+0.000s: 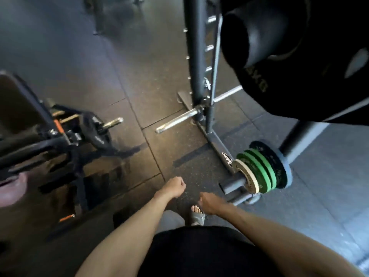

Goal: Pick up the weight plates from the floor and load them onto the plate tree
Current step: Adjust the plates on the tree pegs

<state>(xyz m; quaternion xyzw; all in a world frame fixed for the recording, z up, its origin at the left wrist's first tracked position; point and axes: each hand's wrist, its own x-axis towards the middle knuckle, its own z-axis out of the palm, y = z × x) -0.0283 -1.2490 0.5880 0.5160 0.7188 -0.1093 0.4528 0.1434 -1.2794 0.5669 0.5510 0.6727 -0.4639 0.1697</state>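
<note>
Rubber floor tiles [139,76] in dark grey fill a gym seen from above, past the person's own forearms. At right stands the plate tree [299,136]: a large black plate [299,80] hangs on its upper peg, close to the camera, and a stack of small plates [259,168] in cream, green, black and blue sits on a low peg. So some loading looks done. No loose plate lies on the floor in view; one black plate [97,132] rides a bar on a machine at left, so how much is left cannot be judged from here. Both hands are empty, low over the floor — the left hand [173,186] has its fingers curled into the palm; the right hand [209,202], blurred, lets its fingers hang loosely bent
</note>
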